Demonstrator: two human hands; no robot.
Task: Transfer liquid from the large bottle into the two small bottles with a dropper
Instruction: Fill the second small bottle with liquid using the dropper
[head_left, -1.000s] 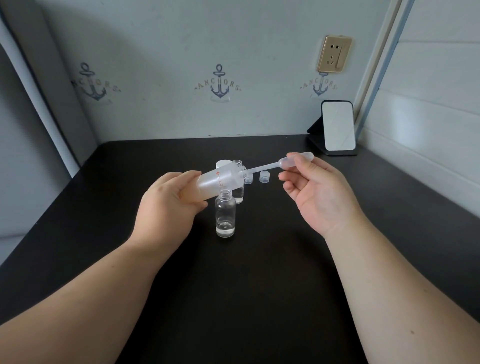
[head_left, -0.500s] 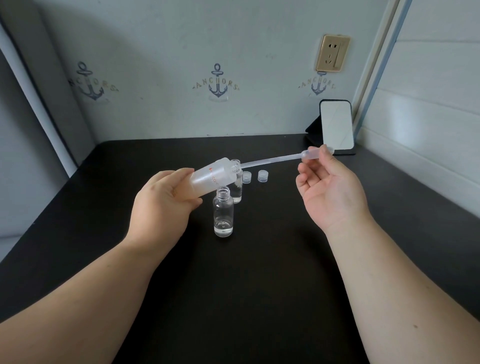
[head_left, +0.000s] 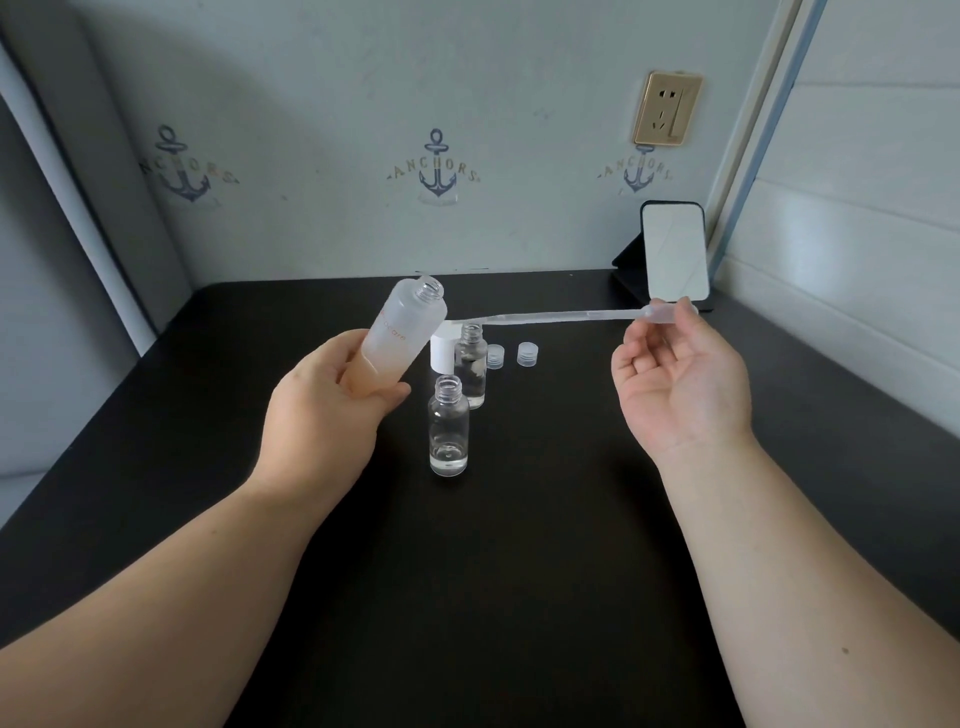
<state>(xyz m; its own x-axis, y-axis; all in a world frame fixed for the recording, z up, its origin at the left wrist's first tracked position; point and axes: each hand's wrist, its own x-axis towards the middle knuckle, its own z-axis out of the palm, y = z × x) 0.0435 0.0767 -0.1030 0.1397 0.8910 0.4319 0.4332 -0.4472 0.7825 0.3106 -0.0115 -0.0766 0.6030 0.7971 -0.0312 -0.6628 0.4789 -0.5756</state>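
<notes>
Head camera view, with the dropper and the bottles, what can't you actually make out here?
- Large bottle: liquid level, hidden by frosted plastic and the left hand.
- Dropper: whether it holds liquid, too thin and clear.
- Rear small bottle: fill level, partly behind the front small bottle.
- White cap: mostly hidden by the bottles.

Black table (head_left: 467, 597); frosted white bottle (head_left: 402, 332) with orange lettering; pale blue wall (head_left: 337, 104) with navy anchors; gold socket (head_left: 666, 109) at 1 o'clock.

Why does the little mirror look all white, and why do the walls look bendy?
In the head view, the mirror reflects a pale, bright surface, so it shows white; the wide-angle lens tilts the wall edges; the dropper looks faint because it is see-through.
</notes>
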